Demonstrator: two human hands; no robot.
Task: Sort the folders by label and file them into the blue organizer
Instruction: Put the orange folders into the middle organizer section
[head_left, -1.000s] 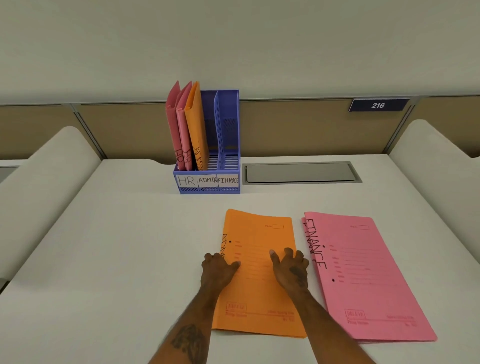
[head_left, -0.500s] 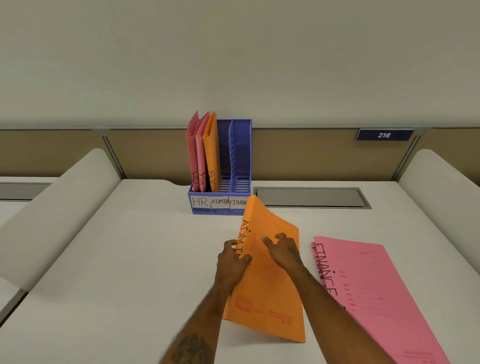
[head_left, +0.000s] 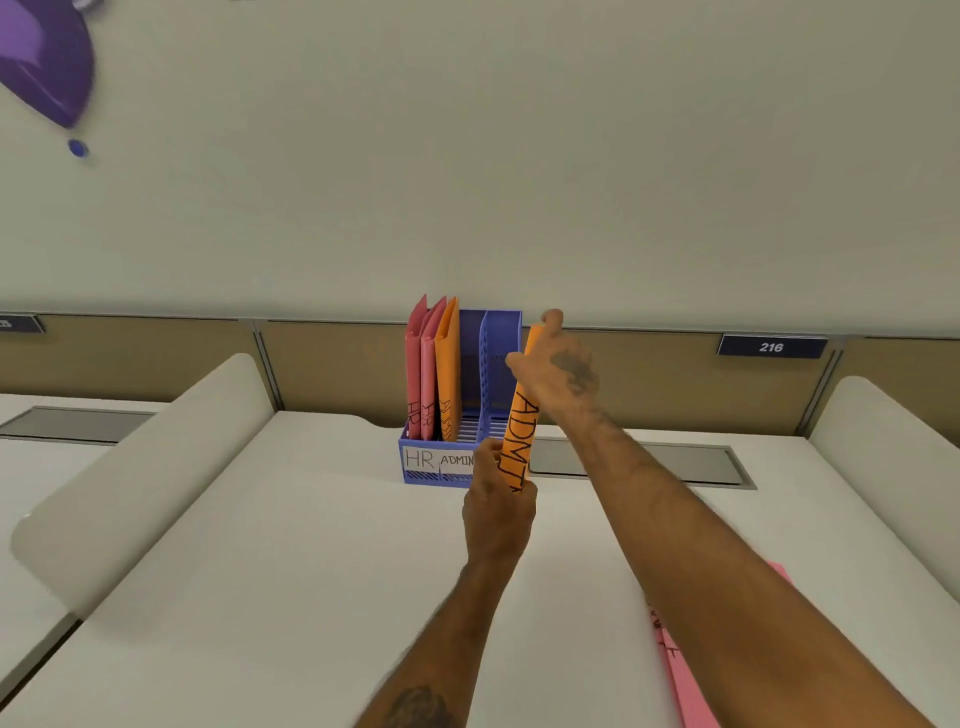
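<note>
An orange folder (head_left: 521, 431) lettered ADMIN stands upright, edge-on, just in front of the blue organizer (head_left: 501, 332) at the back of the white desk (head_left: 291, 545). My left hand (head_left: 496, 512) grips its lower end and my right hand (head_left: 558, 366) grips its upper part. The organizer has front labels HR and ADMIN; the third label is hidden behind the folder. Two pink folders (head_left: 422, 364) and an orange one (head_left: 448, 374) stand in its left part. The right compartments look empty. A pink folder (head_left: 685, 670) lies flat at the lower right, mostly under my right arm.
A grey recessed panel (head_left: 649, 460) is set into the desk right of the organizer. Curved white dividers (head_left: 145, 467) flank the desk on both sides. A sign reading 216 (head_left: 771, 346) hangs on the tan partition. A purple shape (head_left: 44, 57) shows at the top left.
The orange ADMIN folder went from flat on the desk to upright, and both hands carried it forward up to the organizer. The camera tilted up, so the pink folder slid to the lower edge.
</note>
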